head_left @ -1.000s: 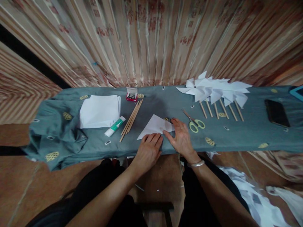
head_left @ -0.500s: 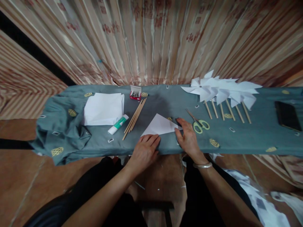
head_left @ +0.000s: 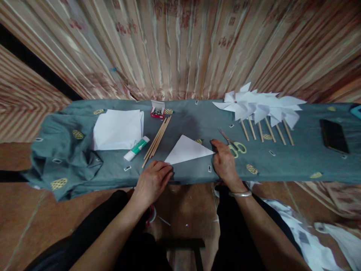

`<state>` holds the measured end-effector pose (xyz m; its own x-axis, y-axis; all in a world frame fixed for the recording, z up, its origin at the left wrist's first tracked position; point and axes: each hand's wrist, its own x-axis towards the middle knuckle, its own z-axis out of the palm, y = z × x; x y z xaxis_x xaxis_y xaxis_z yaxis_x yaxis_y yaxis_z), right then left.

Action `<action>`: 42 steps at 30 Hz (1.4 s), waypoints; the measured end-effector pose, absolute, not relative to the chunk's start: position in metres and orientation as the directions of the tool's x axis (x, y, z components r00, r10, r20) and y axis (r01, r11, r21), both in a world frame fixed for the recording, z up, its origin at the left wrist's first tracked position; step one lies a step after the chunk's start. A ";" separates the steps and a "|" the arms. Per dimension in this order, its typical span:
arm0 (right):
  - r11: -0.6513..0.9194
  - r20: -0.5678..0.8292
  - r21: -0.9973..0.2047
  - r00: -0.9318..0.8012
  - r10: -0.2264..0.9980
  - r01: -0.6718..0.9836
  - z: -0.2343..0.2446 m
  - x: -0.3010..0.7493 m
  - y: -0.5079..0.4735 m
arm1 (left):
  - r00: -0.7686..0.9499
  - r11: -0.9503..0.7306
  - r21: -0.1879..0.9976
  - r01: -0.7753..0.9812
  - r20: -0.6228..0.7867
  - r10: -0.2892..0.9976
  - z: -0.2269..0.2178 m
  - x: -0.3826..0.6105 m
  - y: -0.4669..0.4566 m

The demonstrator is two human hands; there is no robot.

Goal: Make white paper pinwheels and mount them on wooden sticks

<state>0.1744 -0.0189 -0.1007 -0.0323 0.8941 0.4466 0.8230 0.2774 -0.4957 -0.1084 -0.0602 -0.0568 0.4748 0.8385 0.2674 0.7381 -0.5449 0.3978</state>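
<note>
A white sheet of paper folded into a triangle (head_left: 189, 149) lies on the cloth in front of me, its long edge towards me. My left hand (head_left: 153, 180) has its fingers pressed together on the left corner. At the right corner, the fingers of my right hand (head_left: 226, 160) close on the pointed tip; their ends are partly hidden. Scissors with light green handles (head_left: 239, 146) lie just beyond my right hand, which covers part of one handle loop. Several thin wooden sticks (head_left: 158, 141) lie to the left of the triangle.
A stack of white paper (head_left: 118, 128) and a glue stick (head_left: 137, 148) lie on the left. Behind the sticks stands an open red box (head_left: 157, 110) of small metal pieces. Several paper pinwheels (head_left: 259, 105) overlap at the back right, near a black phone (head_left: 334, 136).
My left hand has slid left along the folded edge to the left corner, uncovering more of the triangle. My right hand stays at the right tip. The view has shifted slightly.
</note>
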 end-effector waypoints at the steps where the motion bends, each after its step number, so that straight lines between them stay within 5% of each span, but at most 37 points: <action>1: 0.272 0.445 -0.499 -0.026 0.895 0.823 -0.100 0.175 -0.018 | 0.458 -0.545 0.420 0.726 0.295 0.838 -0.058 -0.110 -0.060; 7: 0.245 0.438 -0.520 0.010 0.899 0.818 -0.092 0.168 -0.018 | 0.355 -0.513 0.454 0.728 0.391 0.849 -0.059 -0.114 -0.054; 15: 0.287 0.375 -0.420 -0.124 0.919 0.861 -0.084 0.154 -0.021 | 0.346 -0.446 0.403 0.799 0.299 0.889 -0.067 -0.106 -0.042; 29: 0.395 0.445 -0.401 -0.201 0.873 0.827 -0.080 0.127 -0.025 | 0.179 -0.247 0.700 0.670 0.171 0.969 -0.067 -0.093 -0.031; 42: 0.353 0.436 -0.536 -0.107 0.894 0.767 -0.074 0.118 -0.024 | 0.162 -0.248 0.765 0.595 0.188 0.969 -0.062 -0.084 -0.034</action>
